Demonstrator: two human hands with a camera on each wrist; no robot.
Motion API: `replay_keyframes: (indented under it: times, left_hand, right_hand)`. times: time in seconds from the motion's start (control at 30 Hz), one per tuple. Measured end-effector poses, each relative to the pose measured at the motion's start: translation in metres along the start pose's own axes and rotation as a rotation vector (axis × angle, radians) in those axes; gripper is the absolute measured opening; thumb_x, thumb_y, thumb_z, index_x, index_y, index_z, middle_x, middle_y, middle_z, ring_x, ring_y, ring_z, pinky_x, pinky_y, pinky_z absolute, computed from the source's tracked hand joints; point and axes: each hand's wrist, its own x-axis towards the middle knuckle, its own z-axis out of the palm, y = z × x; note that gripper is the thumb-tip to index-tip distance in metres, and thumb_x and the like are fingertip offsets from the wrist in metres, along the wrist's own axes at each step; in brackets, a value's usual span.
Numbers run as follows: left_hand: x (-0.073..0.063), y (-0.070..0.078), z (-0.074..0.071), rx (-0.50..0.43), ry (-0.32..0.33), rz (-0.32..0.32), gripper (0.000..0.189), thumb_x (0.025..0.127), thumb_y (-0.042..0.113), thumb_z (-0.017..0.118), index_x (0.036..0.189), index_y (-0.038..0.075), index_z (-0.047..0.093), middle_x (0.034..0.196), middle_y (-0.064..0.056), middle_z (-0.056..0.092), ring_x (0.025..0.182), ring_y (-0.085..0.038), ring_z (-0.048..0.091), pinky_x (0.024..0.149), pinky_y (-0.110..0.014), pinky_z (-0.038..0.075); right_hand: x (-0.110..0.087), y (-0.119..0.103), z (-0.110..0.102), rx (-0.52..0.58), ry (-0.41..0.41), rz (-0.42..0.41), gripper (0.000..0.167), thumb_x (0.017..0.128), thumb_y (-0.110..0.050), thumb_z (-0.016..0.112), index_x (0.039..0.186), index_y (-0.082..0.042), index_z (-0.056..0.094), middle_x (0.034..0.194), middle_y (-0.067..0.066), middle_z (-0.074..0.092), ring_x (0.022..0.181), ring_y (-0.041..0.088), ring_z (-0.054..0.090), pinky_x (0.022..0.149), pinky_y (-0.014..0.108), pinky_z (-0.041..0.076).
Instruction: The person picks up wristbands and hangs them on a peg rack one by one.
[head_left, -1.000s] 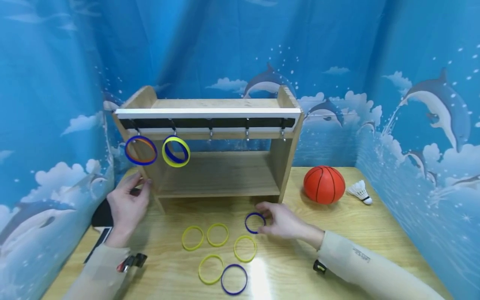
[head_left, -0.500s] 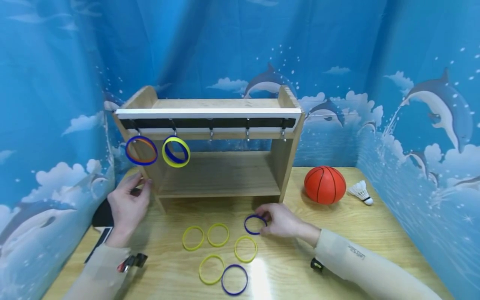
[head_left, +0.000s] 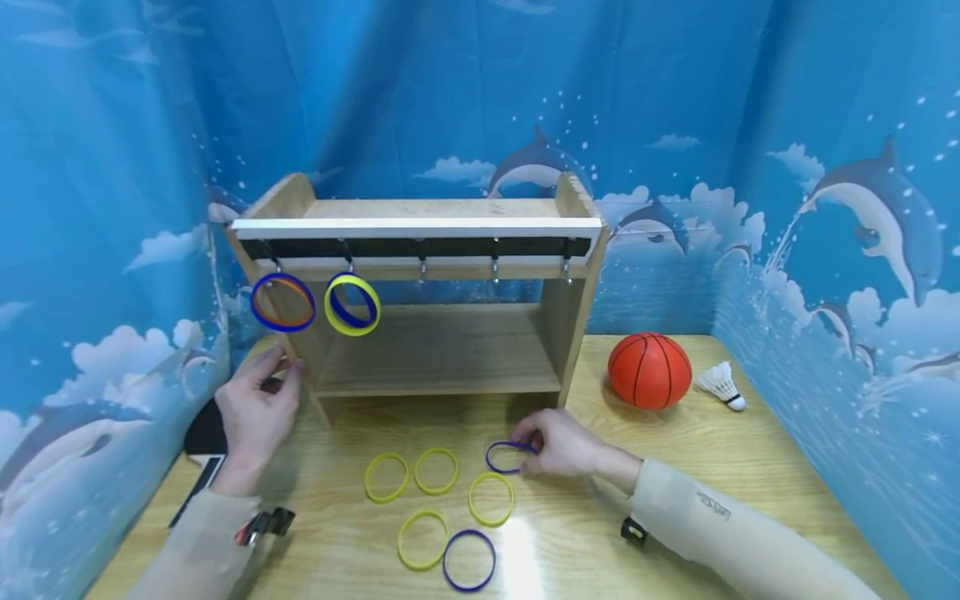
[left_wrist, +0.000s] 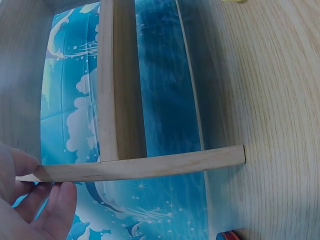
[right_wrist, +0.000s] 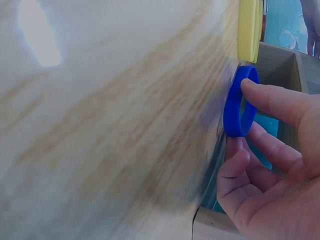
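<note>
My right hand (head_left: 562, 443) pinches a blue silicone wristband (right_wrist: 232, 112) between thumb and fingers, low over the table below the rack's right end. In the head view this band looks like a thin tilted oval. My left hand (head_left: 257, 412) grips the front edge of the left side panel of a wooden rack (head_left: 442, 350), thumb on one face and fingers on the other, as the left wrist view shows. A blue wristband (head_left: 283, 329) with an orange one hangs from the leftmost hook. On the second hook hang a yellow wristband (head_left: 351, 332) and a blue one.
Several yellow wristbands (head_left: 491, 524) and another blue wristband (head_left: 468, 589) lie flat on the table before the rack. Three hooks (head_left: 495, 271) on the right carry nothing. To the right sit a red ball (head_left: 649, 371) and a shuttlecock (head_left: 722, 385). A dolphin-print curtain surrounds the table.
The blue wristband at my right hand has tipped from nearly round to a narrow oval and shifted slightly toward me. My left hand has stayed in place on the rack.
</note>
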Motion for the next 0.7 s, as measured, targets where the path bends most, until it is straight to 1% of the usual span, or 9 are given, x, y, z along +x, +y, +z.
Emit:
replay_keyframes:
  times: [0.17,0.4,0.57,0.7]
  left_hand:
    - [0.0001,-0.0002,0.0002,-0.005,0.001,0.0,0.033,0.092,-0.009,0.079,0.124,-0.002,0.083,0.109,-0.033,0.083,0.092,0.027,0.061,0.073,0.006,0.047]
    - [-0.0002,-0.0001,0.0004,-0.007,0.001,-0.001,0.034,0.092,-0.008,0.08,0.125,0.0,0.083,0.109,-0.032,0.083,0.092,0.027,0.061,0.073,0.007,0.046]
    - [-0.0004,-0.0001,0.0005,-0.004,0.003,0.0,0.035,0.092,-0.008,0.08,0.126,0.002,0.084,0.11,-0.031,0.083,0.092,0.027,0.061,0.073,0.007,0.046]
    - [-0.0002,-0.0003,0.0009,-0.008,0.006,0.003,0.034,0.092,-0.009,0.08,0.125,0.0,0.084,0.109,-0.032,0.083,0.092,0.027,0.061,0.073,0.007,0.046]
  right_hand:
    - [0.0003,0.003,-0.0002,0.035,-0.003,-0.007,0.04,0.075,-0.01,0.096,0.113,-0.005,0.083,0.095,0.005,0.084,0.083,0.003,0.068,0.075,0.017,0.057]
    - [-0.002,0.0022,-0.0027,0.08,0.006,-0.033,0.027,0.085,-0.006,0.091,0.11,-0.002,0.083,0.091,0.003,0.082,0.081,-0.003,0.066,0.076,0.016,0.06]
    - [-0.0039,0.0011,-0.004,0.127,0.017,-0.038,0.021,0.087,-0.005,0.09,0.107,-0.002,0.083,0.09,0.004,0.083,0.081,-0.004,0.067,0.076,0.017,0.062]
    - [-0.0061,-0.0007,-0.0057,0.144,0.039,-0.048,0.019,0.089,-0.006,0.09,0.106,-0.002,0.084,0.091,0.005,0.084,0.081,-0.004,0.069,0.076,0.017,0.062]
